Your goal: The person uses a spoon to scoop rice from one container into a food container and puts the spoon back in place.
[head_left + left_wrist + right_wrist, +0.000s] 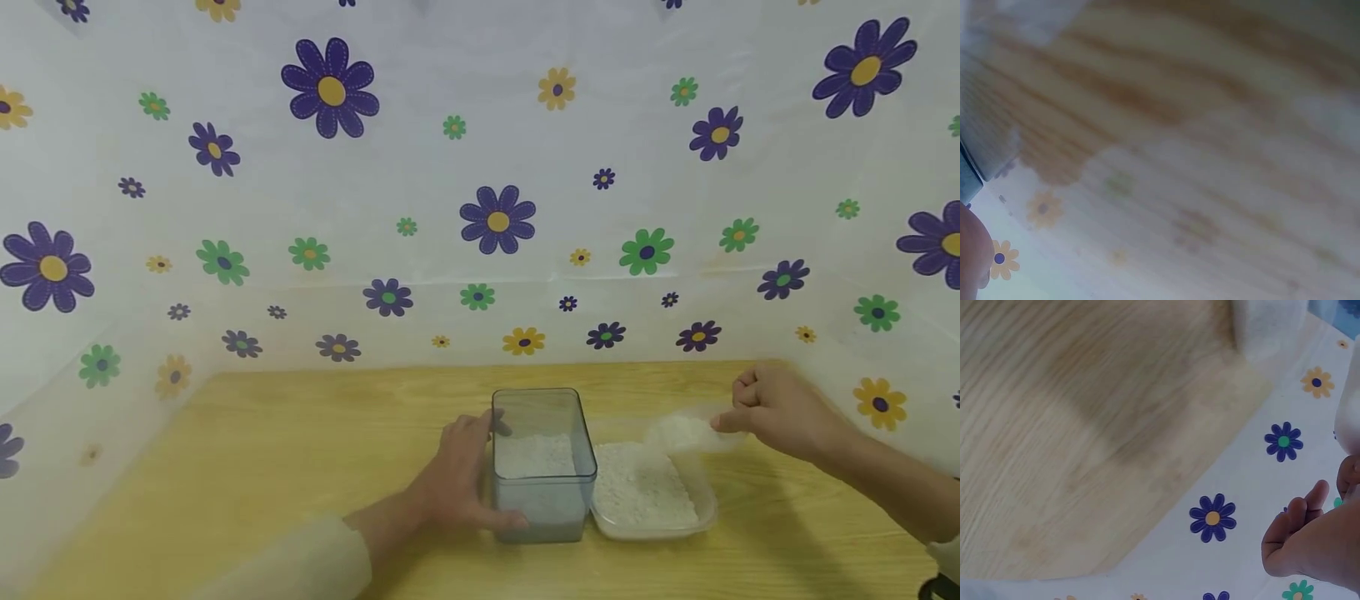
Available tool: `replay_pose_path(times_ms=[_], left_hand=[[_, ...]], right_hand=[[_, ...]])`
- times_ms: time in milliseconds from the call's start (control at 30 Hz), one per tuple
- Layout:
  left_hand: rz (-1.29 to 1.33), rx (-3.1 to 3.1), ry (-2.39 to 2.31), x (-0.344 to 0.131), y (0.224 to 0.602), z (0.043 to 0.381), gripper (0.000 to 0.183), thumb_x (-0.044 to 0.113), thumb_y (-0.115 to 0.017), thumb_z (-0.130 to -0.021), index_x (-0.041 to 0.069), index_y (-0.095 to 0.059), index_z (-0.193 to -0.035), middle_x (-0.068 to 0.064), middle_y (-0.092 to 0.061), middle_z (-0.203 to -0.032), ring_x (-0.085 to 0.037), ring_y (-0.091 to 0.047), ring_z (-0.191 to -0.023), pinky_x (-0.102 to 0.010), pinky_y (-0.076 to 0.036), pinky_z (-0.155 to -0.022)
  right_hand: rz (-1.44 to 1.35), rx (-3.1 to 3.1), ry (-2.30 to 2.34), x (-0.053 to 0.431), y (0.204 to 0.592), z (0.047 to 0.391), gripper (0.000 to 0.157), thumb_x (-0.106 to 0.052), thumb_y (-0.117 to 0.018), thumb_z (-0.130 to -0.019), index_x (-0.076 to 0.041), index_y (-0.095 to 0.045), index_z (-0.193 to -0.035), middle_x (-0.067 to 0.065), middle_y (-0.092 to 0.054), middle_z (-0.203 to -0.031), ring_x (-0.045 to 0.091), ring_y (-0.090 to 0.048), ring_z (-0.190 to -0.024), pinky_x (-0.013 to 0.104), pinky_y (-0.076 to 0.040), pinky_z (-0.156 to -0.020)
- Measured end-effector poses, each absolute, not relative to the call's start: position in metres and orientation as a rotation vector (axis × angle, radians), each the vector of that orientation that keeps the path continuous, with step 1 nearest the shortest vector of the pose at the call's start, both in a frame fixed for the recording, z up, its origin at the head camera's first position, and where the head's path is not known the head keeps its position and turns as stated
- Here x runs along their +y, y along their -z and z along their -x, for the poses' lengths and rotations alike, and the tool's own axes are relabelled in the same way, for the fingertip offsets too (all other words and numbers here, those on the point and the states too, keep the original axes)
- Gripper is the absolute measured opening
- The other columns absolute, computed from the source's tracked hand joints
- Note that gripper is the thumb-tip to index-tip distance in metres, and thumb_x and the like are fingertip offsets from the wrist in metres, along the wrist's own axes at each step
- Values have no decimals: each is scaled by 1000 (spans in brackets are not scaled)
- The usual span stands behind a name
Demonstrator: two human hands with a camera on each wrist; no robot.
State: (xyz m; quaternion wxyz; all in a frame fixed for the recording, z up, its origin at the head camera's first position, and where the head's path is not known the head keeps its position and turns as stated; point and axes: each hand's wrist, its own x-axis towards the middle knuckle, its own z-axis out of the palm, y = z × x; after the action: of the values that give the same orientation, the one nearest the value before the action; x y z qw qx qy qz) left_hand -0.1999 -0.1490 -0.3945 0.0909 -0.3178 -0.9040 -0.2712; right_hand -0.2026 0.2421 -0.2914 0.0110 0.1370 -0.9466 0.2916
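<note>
My left hand (450,479) holds a bluish see-through bin (543,508) by its left side, thumb at the front and fingers towards the back. White powder (536,456) lies inside the bin. Touching or nearly touching its right side is a low clear tub (705,504), filled with more white powder (645,487). Above the tub's back right part, my right hand (783,412) pinches a blurred translucent scoop (727,433) carrying white powder. In the right wrist view, part of the pale scoop (1349,409) shows beyond the curled fingers (1297,515).
Both containers stand on a wood-grain table (300,467). A white sheet with printed flowers (420,175) rises behind the table and along both sides. The left wrist view is mostly blurred table and sheet.
</note>
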Motion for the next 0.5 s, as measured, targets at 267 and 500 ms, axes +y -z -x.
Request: replay_pose_path(times_ms=[267,500], left_hand=[[908,-2704,836,-148,393,196,113,77,-66,-58,13,-28,-142,8,-45,-127,-9,-36,-113,-45,-32,-101],[918,-2701,813,-147,394,197,111,75,-68,-58,12,-28,-141,7,-46,-127,-8,-36,-113,-44,-26,-105]], right_hand=[[-595,-2859,-586,248,307,199,47,-20,-77,-71,-14,-36,-50,-2,-50,-77,9,-44,-75,30,-38,-75],[-560,-2884,-475,244,307,196,42,-24,-78,-70,-15,-42,-50,-2,-47,-79,19,-41,-82,37,-28,-78]])
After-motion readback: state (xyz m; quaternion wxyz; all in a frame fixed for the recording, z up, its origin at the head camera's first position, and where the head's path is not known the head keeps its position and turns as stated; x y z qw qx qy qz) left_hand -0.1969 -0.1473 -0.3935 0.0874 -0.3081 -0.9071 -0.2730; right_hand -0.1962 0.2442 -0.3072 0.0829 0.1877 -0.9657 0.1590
